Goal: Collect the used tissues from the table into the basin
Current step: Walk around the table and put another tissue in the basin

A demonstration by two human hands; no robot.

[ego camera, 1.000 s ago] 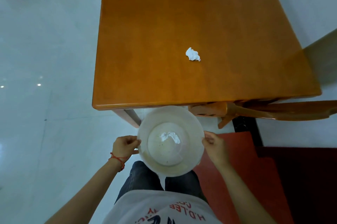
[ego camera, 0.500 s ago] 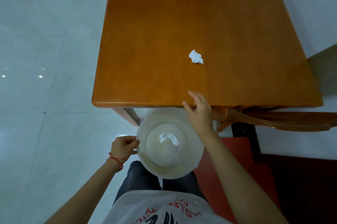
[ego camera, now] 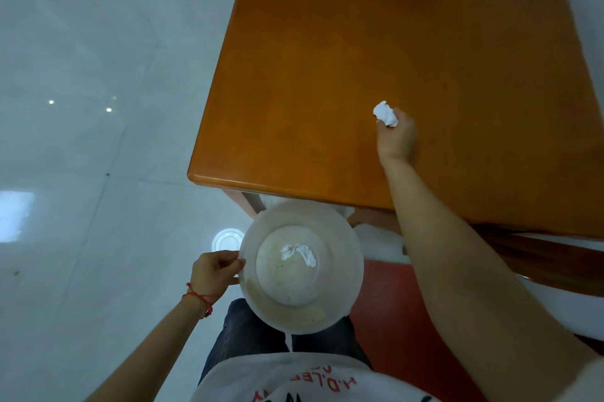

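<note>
A crumpled white tissue (ego camera: pixel 385 112) lies on the orange wooden table (ego camera: pixel 327 74), and the fingers of my right hand (ego camera: pixel 397 137) are closed around its near side. Below the table's front edge hangs a round white basin (ego camera: pixel 349 290), gripped at its left rim by my left hand (ego camera: pixel 214 271), which has a red string around the wrist. One used tissue (ego camera: pixel 299 253) rests on the basin's bottom.
A wooden chair (ego camera: pixel 539 257) is tucked under the table at the right, with a red floor area (ego camera: pixel 402 320) beneath it. Glossy white tiled floor (ego camera: pixel 98 74) lies to the left. A table leg (ego camera: pixel 248 204) stands just behind the basin.
My right hand left the basin's right rim, reached forward over the table and closed on the tissue. My left hand kept hold of the basin.
</note>
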